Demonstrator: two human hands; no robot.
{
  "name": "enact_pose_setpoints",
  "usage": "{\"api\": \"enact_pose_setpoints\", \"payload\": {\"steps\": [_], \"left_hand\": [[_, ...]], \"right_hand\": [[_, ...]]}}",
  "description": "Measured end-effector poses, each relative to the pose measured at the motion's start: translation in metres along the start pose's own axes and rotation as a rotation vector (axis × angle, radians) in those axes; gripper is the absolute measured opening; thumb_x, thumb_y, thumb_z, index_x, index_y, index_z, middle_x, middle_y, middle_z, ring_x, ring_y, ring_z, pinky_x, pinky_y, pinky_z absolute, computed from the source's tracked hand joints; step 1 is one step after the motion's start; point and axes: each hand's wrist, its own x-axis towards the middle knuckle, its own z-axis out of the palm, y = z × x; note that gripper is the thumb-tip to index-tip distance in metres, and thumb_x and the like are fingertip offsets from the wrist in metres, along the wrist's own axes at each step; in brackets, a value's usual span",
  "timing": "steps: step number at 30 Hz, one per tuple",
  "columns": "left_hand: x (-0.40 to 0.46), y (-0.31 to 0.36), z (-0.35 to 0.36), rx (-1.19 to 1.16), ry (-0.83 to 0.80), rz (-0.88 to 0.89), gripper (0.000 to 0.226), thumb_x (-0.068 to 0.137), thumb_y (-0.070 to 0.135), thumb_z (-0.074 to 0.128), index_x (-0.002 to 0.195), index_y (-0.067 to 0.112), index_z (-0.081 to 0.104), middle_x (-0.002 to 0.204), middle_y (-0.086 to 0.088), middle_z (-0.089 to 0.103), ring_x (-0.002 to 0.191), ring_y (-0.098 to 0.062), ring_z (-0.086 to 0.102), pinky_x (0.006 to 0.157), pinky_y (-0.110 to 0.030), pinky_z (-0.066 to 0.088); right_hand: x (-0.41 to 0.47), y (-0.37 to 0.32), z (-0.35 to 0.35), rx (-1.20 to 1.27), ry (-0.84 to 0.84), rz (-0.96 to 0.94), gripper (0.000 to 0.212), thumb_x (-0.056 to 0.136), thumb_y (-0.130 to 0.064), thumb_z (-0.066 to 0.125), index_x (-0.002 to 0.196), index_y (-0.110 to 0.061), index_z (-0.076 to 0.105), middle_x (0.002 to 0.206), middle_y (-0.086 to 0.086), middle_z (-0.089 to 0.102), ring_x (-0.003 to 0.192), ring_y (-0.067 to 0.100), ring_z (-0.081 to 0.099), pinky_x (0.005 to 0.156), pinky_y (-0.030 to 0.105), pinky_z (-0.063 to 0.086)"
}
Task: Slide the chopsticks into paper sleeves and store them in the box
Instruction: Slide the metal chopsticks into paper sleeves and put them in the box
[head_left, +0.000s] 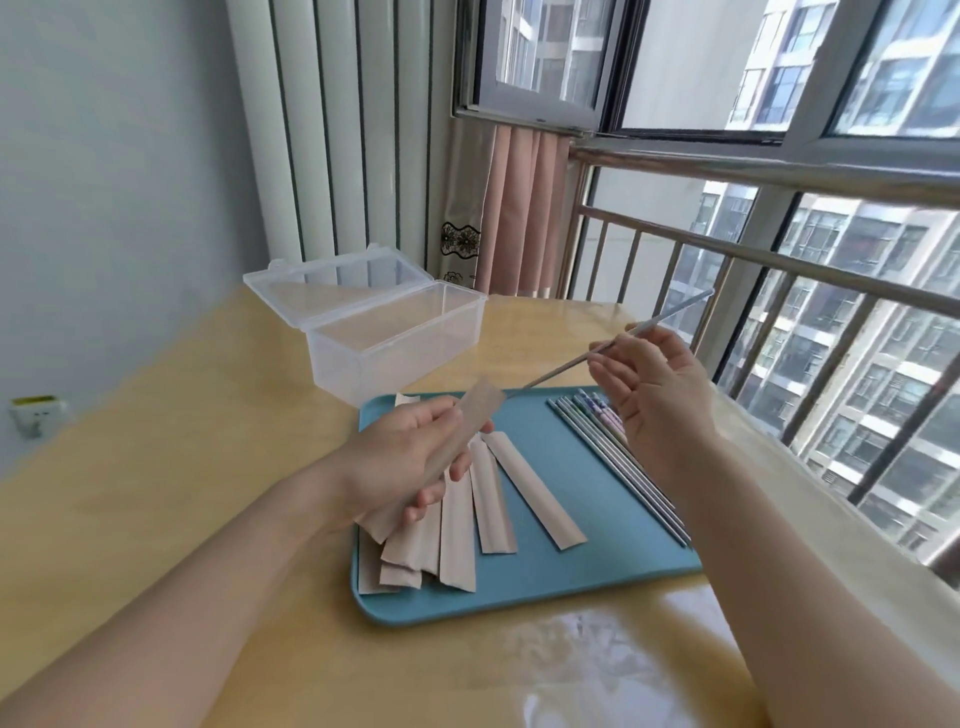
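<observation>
Sunlit from a barred window, the yellow tabletop carries a blue tray and, just behind it, a clear plastic box with its lid thrown back, apparently ready to take finished pairs; nothing lies inside it as far as can be seen. Loose paper sleeves fan across the tray's left half; metal chopsticks lie side by side along its right. Lifted above the tray, the left hand grips one sleeve with its mouth angled toward the right hand, which pinches a single chopstick at its fingertips, tip aimed just short of that opening, presumably lined up for insertion; the other fingers spread loosely. No brand, label or writing is legible anywhere.
</observation>
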Motion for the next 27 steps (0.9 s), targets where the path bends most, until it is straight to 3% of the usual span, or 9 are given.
{"api": "enact_pose_setpoints", "payload": {"steps": [9, 16, 19, 24, 27], "left_hand": [[-0.005, 0.001, -0.001, 0.150, -0.021, 0.040, 0.033, 0.107, 0.034, 0.036, 0.116, 0.019, 0.064, 0.071, 0.000, 0.059, 0.047, -0.014, 0.046, 0.042, -0.025, 0.041], [-0.003, 0.000, -0.003, 0.101, -0.052, 0.042, 0.033, 0.107, 0.032, 0.037, 0.118, 0.017, 0.065, 0.067, 0.001, 0.055, 0.048, -0.014, 0.042, 0.040, -0.024, 0.040], [-0.004, -0.001, -0.004, 0.122, -0.072, 0.040, 0.034, 0.107, 0.030, 0.036, 0.118, 0.016, 0.065, 0.066, 0.003, 0.054, 0.047, -0.013, 0.041, 0.039, -0.022, 0.039], [-0.003, -0.003, -0.004, 0.168, -0.080, 0.038, 0.031, 0.106, 0.029, 0.042, 0.115, 0.011, 0.065, 0.066, 0.003, 0.053, 0.047, -0.011, 0.042, 0.039, -0.022, 0.040], [-0.003, -0.005, -0.004, 0.195, -0.057, 0.031, 0.030, 0.106, 0.028, 0.042, 0.111, 0.009, 0.064, 0.065, 0.003, 0.052, 0.046, -0.011, 0.042, 0.039, -0.022, 0.040]], "right_hand": [[-0.002, -0.002, -0.001, 0.062, -0.010, 0.121, 0.010, 0.099, -0.001, 0.056, 0.090, -0.004, 0.058, 0.074, 0.013, 0.071, 0.066, 0.019, 0.072, 0.063, 0.022, 0.060], [-0.002, 0.005, -0.001, -0.120, -0.139, 0.111, 0.003, 0.100, 0.000, 0.053, 0.099, -0.001, 0.055, 0.086, 0.022, 0.073, 0.065, 0.020, 0.073, 0.059, 0.023, 0.060], [-0.003, 0.006, 0.001, -0.184, -0.204, 0.139, 0.009, 0.098, 0.005, 0.053, 0.101, -0.003, 0.053, 0.086, 0.020, 0.074, 0.060, 0.018, 0.071, 0.055, 0.021, 0.059], [-0.007, 0.009, 0.001, -0.249, -0.344, 0.258, 0.013, 0.096, 0.004, 0.055, 0.099, -0.008, 0.056, 0.095, 0.020, 0.074, 0.068, 0.023, 0.074, 0.057, 0.026, 0.060], [-0.004, 0.012, 0.002, -0.204, -0.233, 0.212, 0.018, 0.097, -0.005, 0.059, 0.115, -0.006, 0.056, 0.103, 0.024, 0.071, 0.072, 0.024, 0.073, 0.062, 0.029, 0.062]]}}
